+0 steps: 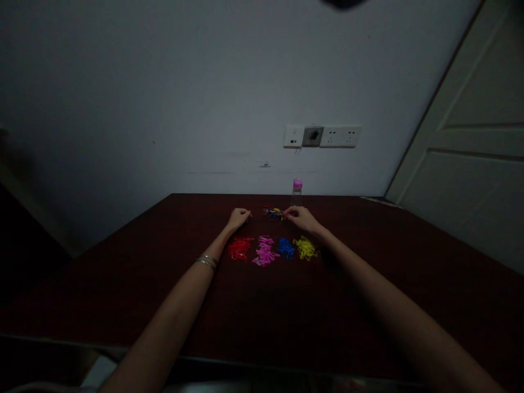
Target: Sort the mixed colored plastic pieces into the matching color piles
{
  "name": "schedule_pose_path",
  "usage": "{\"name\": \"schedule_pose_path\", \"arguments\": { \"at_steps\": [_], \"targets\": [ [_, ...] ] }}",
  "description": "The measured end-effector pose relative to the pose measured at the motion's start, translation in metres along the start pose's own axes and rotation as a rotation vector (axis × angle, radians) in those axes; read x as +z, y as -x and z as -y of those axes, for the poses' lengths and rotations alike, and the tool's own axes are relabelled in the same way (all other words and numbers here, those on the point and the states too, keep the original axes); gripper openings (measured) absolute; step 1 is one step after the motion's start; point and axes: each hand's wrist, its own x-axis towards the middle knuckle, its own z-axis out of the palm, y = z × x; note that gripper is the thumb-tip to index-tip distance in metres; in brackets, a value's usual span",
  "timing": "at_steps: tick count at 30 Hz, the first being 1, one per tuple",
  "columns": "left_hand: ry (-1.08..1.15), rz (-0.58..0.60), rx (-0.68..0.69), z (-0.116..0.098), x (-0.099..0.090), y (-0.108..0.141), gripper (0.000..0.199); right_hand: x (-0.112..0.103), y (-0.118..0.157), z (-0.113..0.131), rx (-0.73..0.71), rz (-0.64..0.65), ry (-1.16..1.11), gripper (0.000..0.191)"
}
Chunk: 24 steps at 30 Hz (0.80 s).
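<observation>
On the dark table four piles lie in a row: red pieces, pink pieces, blue pieces and yellow pieces. Behind them is a small mixed-colour pile. My right hand is at the right edge of that mixed pile, fingers pinched together; what they hold is too small to tell. My left hand rests left of the mixed pile, behind the red pieces, with its fingers closed; anything in them is hidden.
A clear bottle with a pink cap stands behind my right hand, near the wall. The dark red table reaches back to the wall, where sockets are mounted. A white door is at the right.
</observation>
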Motion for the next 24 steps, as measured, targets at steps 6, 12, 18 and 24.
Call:
{"name": "schedule_pose_path", "arguments": {
  "at_steps": [6, 12, 18, 24],
  "targets": [
    [-0.086, 0.014, 0.067, -0.009, 0.0, 0.004, 0.031, -0.044, 0.032, -0.06, 0.159, -0.202, 0.06, 0.024],
    [-0.181, 0.133, 0.133, -0.018, 0.012, -0.003, 0.025, -0.063, 0.056, -0.092, 0.342, -0.313, 0.176, 0.029],
    [-0.299, 0.221, 0.156, -0.036, 0.03, 0.0, 0.02, -0.058, 0.058, -0.092, 0.366, -0.335, 0.217, 0.029],
    [-0.419, 0.211, 0.182, -0.048, 0.039, 0.009, 0.023, -0.058, 0.058, -0.089, 0.379, -0.321, 0.257, 0.027]
  ]
}}
